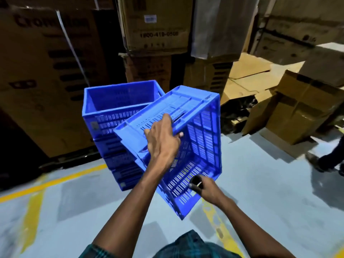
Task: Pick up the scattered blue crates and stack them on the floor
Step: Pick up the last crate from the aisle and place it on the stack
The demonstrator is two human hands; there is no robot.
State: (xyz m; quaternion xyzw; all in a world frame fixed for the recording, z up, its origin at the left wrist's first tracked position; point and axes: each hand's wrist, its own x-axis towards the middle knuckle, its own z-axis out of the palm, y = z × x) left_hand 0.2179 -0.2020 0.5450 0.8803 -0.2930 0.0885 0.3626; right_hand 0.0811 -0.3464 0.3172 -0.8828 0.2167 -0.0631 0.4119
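Observation:
A stack of blue slotted crates [111, 112] stands on the floor in front of me, its top crate open upward. I hold another blue crate [202, 131] in the air just right of the stack, tilted so its open side faces me. My left hand [162, 140] grips its upper side wall, fingers curled over the rim. My right hand [202, 187] grips the lower near rim of the same crate.
Tall cardboard boxes [46, 75] line the back and left, more boxes [156, 25] behind the stack. Flattened and open cartons [290, 112] lie at the right. Another person's leg and shoe [323, 161] are at the right edge. Yellow floor lines [55, 181] cross the grey floor.

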